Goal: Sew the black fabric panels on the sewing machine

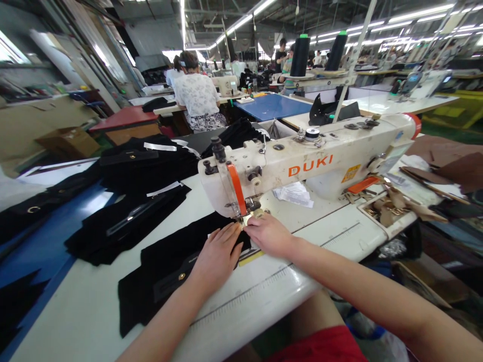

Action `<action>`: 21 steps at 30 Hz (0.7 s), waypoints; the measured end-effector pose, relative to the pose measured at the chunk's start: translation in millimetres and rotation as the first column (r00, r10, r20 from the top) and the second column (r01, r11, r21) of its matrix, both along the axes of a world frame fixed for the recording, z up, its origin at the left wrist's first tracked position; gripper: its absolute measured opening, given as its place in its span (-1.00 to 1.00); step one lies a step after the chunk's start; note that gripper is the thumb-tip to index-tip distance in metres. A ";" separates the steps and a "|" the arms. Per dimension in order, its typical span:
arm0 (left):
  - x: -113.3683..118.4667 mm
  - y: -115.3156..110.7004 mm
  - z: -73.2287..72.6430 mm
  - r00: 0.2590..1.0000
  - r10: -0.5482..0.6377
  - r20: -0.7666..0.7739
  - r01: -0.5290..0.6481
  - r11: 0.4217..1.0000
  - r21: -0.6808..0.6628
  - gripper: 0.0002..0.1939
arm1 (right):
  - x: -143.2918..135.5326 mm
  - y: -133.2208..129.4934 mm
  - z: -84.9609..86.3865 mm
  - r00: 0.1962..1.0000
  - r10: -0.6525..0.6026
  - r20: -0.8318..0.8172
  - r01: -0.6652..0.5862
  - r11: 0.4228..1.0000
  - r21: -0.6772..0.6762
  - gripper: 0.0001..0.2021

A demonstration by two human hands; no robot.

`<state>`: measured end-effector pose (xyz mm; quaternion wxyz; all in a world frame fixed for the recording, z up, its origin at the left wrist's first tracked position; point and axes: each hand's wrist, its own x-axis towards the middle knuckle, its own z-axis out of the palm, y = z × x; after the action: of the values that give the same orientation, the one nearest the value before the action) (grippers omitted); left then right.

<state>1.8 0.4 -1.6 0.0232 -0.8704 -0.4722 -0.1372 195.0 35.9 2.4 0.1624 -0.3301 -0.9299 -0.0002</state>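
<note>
Under the needle end of a white sewing machine [271, 161] lies a black fabric piece [158, 266], spread on the table, with a dark strip and a small gold-coloured fitting on it. My left hand [219, 256] rests flat on this fabric, fingers stretched toward the presser foot, thumb apart. Close beside it, to the right of the needle area, my right hand [269, 235] has its fingers bent and pressed together at the fabric's edge. Its fingertips hide whatever they pinch. An orange lever strip [236, 188] stands just above both hands.
More black fabric pieces [128, 221] with white strips lie to the left. White paper slips [293, 194] sit behind the needle. At the right, a tray [388, 210] holds small metal fittings. Another person [196, 93] sits ahead at a separate machine.
</note>
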 end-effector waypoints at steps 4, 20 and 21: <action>-0.3 6.7 0.4 1.000 0.027 -0.004 -0.027 1.000 -0.002 -0.58 | 0.2 1.1 -1.6 1.000 -0.005 -0.001 0.005 1.000 0.015 -0.79; -18.7 -35.7 8.4 0.994 0.092 -0.061 -0.092 0.996 0.001 -0.49 | 6.4 -6.4 -7.0 0.980 0.023 -0.198 -0.001 0.994 0.107 -0.86; -23.1 -46.9 12.6 0.992 0.114 -0.062 -0.111 0.993 0.040 -0.42 | 6.8 -7.1 -7.1 0.976 0.033 -0.216 -0.008 0.994 0.113 -0.86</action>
<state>-21.2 -46.6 11.0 0.0620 -0.8459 -0.5169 -0.1161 201.7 28.8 -4.8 0.2815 -0.3089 -0.9084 -0.0145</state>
